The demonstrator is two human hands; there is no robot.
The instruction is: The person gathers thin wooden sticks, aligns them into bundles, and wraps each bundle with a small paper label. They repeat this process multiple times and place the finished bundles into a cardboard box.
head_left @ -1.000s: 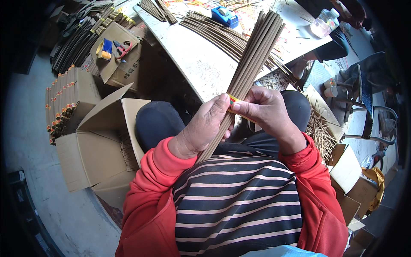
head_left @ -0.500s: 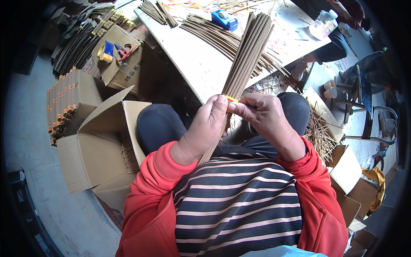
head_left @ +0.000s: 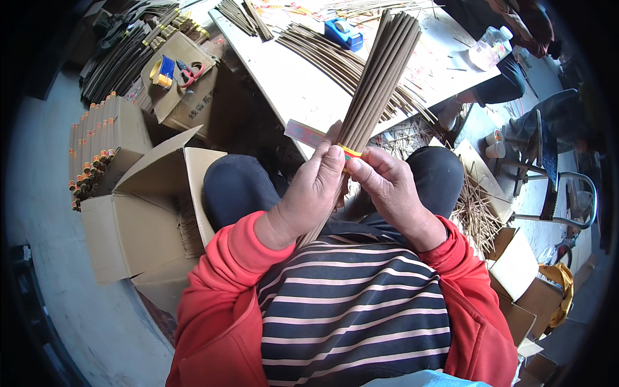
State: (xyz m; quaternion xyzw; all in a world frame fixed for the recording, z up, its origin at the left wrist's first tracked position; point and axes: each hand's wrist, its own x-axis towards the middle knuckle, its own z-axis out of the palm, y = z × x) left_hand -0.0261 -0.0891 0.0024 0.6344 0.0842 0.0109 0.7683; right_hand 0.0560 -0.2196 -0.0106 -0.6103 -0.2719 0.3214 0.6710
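A thick bundle of brown incense sticks slants up from my lap, its far end over the table edge. My left hand is closed round its lower part, thumb at the front. With its thumb and fingertips, my right hand pinches a red and yellow paper band that lies across the front of the bundle. To the left of the bundle a pale strip with pinkish print sticks out; its link to the band is hidden behind the sticks.
Loose sticks and a blue tape dispenser lie on the white table. Cardboard boxes and banded bundles stand at my left. Sticks are heaped at my right. Another person's hand shows at the far right.
The pale strip now sticks out left of the bundle. My right hand has moved slightly left and down, and more of the band shows. The left hand keeps its grip.
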